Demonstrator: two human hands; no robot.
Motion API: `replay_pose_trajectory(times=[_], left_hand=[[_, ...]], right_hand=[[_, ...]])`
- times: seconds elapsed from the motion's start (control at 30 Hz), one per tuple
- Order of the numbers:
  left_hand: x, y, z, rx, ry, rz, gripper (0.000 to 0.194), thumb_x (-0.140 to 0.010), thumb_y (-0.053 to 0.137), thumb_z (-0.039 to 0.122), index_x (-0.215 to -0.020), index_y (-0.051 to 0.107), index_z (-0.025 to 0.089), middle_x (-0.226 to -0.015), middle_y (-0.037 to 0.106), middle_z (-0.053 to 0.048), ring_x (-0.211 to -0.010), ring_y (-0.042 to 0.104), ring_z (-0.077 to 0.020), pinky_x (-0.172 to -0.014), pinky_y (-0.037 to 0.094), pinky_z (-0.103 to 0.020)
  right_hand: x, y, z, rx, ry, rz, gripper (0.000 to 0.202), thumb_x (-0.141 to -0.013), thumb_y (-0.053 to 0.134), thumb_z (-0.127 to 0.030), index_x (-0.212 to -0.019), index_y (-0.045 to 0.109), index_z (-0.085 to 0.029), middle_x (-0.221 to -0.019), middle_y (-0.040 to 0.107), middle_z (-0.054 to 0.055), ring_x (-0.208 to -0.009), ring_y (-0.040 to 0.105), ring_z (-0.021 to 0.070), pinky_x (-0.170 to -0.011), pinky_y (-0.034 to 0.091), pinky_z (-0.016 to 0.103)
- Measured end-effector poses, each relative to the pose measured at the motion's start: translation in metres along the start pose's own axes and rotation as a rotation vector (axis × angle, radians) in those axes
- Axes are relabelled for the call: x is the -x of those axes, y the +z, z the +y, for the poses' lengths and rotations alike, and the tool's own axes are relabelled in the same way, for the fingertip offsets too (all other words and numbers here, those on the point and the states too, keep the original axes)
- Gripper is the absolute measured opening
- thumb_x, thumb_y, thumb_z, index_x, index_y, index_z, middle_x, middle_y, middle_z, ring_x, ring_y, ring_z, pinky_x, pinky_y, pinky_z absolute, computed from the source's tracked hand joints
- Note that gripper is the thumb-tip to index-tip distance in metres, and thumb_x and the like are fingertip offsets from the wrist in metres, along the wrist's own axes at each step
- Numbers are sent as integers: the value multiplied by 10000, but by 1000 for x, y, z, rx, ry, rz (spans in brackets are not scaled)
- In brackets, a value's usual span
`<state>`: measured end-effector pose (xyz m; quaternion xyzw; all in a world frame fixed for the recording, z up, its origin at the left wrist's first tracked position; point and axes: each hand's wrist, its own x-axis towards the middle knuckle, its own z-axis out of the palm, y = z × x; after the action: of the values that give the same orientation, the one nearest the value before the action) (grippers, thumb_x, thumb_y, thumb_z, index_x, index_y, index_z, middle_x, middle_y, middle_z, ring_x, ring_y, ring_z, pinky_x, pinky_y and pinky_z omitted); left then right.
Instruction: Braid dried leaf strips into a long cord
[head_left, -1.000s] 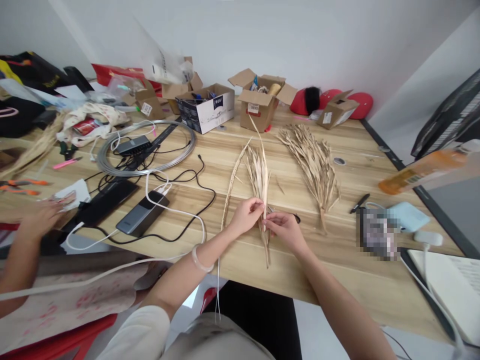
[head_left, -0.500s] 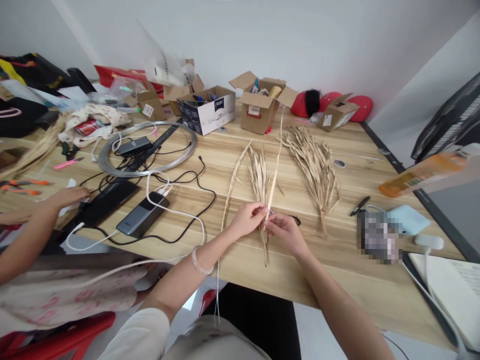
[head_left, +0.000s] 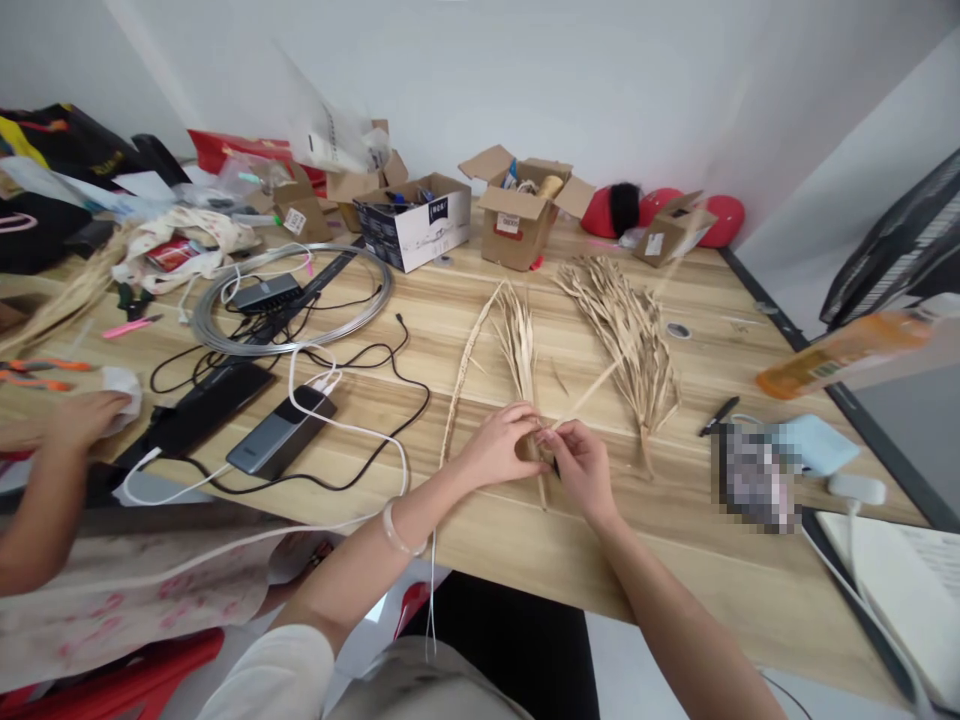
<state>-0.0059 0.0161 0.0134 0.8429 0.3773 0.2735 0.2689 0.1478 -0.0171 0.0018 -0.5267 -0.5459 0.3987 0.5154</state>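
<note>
Two hands work at a bundle of dried leaves (head_left: 517,345) on the wooden table (head_left: 480,545), directly in front of the person. The bundle is pale straw-tan, its narrow blades creased and loosely fanned at the far end, gathering to a thin stem near the table edge. The left hand (head_left: 504,447) curves around its lower part, thumb and fingers apart; I cannot tell whether it grips. The right hand (head_left: 585,462) pinches a flat, lighter strip (head_left: 592,393), which slants away rightward and blurs. Just left lies a slender, ridged, wrapped length (head_left: 459,395), bent at its tip.
</note>
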Motion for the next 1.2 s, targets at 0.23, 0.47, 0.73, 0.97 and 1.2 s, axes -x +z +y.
replay_pose_trajectory(times=[0.23,0.47,0.73,0.97,1.2], left_hand=[[2,2,-4,-28,-6,-62,371,-737,646,319,-1073,642,162,-1344,499,-135,-1335,366,-282,-1095,335,-421],[-1,3,-9,26,-32,-114,361,-736,637,268,-1075,642,146,-1393,449,-153,-1351,344,-293,-1088,349,-415],[-4,8,-14,-53,-78,-202,381,-729,652,274,-1088,630,146,-1452,381,-158,-1373,298,-312,-1108,299,-449],[-3,7,-16,-21,-76,-210,416,-719,677,255,-1126,617,194,-1469,363,-130,-1371,309,-297,-1106,279,-474],[0,5,-23,21,-76,-197,417,-697,712,292,-1099,638,205,-1449,399,-120,-1356,347,-266,-1116,254,-444]], right_hand=[[2,0,3,161,-25,-20,280,-866,476,-481,-790,487,-211,-837,695,91,-754,640,190,-692,487,329],[1,-1,8,168,-64,-50,270,-898,405,-481,-824,436,-223,-827,690,76,-738,649,184,-694,492,325],[0,0,12,206,-25,-54,242,-901,403,-459,-831,426,-229,-781,698,55,-588,598,157,-681,478,312],[4,-2,-5,168,-61,-13,230,-885,451,-430,-778,434,-227,-768,692,53,-677,649,175,-685,496,315],[-15,-40,-28,-193,-137,348,273,-853,493,-474,-790,412,-221,-753,667,13,-808,681,175,-753,544,357]])
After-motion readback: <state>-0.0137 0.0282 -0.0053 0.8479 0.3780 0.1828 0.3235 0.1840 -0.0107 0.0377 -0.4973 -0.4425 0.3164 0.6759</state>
